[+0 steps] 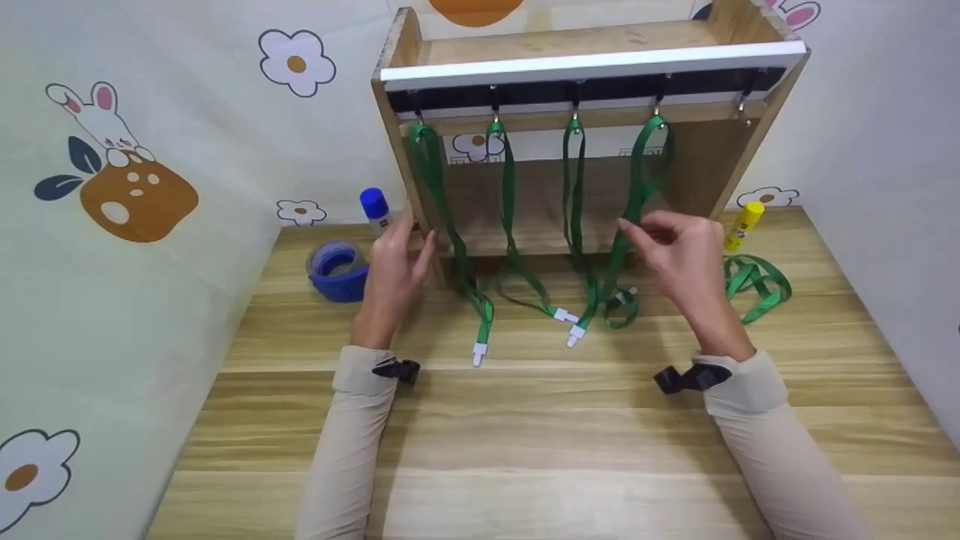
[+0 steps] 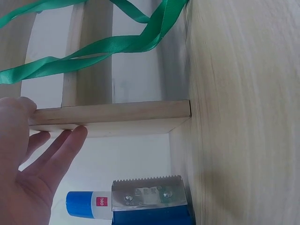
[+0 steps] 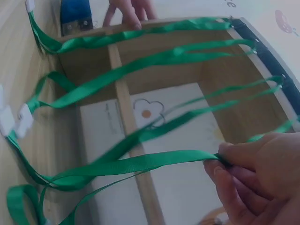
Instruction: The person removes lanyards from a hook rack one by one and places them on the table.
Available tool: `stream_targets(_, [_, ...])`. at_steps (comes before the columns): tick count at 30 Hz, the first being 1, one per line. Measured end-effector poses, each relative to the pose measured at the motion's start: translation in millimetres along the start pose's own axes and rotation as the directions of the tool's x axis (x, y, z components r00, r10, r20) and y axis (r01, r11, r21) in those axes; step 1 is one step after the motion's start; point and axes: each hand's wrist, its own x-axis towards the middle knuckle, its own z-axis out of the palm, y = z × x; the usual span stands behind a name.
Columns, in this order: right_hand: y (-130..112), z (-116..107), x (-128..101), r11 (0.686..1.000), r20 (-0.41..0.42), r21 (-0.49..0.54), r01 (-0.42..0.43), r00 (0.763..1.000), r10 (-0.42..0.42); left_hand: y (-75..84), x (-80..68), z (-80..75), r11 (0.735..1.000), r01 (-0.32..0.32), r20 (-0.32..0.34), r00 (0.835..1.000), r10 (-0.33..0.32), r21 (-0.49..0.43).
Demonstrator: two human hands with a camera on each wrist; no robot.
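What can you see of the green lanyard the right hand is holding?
The fourth lanyard is a flat green woven ribbon loop hanging from the fourth hook of the wooden rack. The right hand pinches its strap partway down, in front of the rack's opening. Below the hand it runs to the tabletop, where its lower end lies bunched with a white clip beside the third lanyard's end.
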Motion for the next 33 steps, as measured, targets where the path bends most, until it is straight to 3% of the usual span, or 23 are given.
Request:
stream_targets(5, [-4.9,-21.2,5.4,0.995,-0.192,0.073,0.065,0.98,-0.05,3.0,3.1,0.7,1.0,-0.019,-0.014,1.0,0.019,0.004])
stream_targets(8, [-11.8,-41.4,6.0,0.994,-0.276,0.094,0.05,0.961,-0.023,4.0,4.5,3.0,0.999,-0.038,-0.019,0.999,0.038,0.011])
stream_targets(13, [-19.8,-79.3,3.0,0.993,-0.341,0.109,-0.048,0.936,0.083,4.6,4.7,4.5,0.999,-0.049,-0.012,0.999,0.049,0.015])
stream_targets(17, [-10.7,-95.8,0.2,0.991,-0.367,0.131,-0.03,0.927,0.076,4.1,4.3,2.3,1.0,-0.024,-0.001,1.0,0.024,0.004])
stream_targets(20, [3.4,-99.6,-1.3,0.996,-0.316,0.086,-0.034,0.947,0.06,3.1,4.6,0.5,1.0,-0.011,0.005,1.0,0.011,-0.009])
stream_targets(24, [15.9,-101.0,-1.1,0.997,-0.15,0.021,-0.078,0.985,0.08,1.7,5.5,-0.1,1.0,-0.013,0.006,1.0,0.013,-0.018])
stream_targets(29, [17.1,-101.7,-1.2,0.986,-0.007,0.146,-0.083,0.996,0.084,0.8,3.7,-0.1,1.0,0.001,0.014,1.0,-0.001,-0.023])
stream_targets(33, [18.6,-103.0,-2.1,0.975,0.116,0.197,-0.1,0.99,0.078,0.7,2.5,-0.9,1.0,0.018,0.015,1.0,-0.017,-0.014])
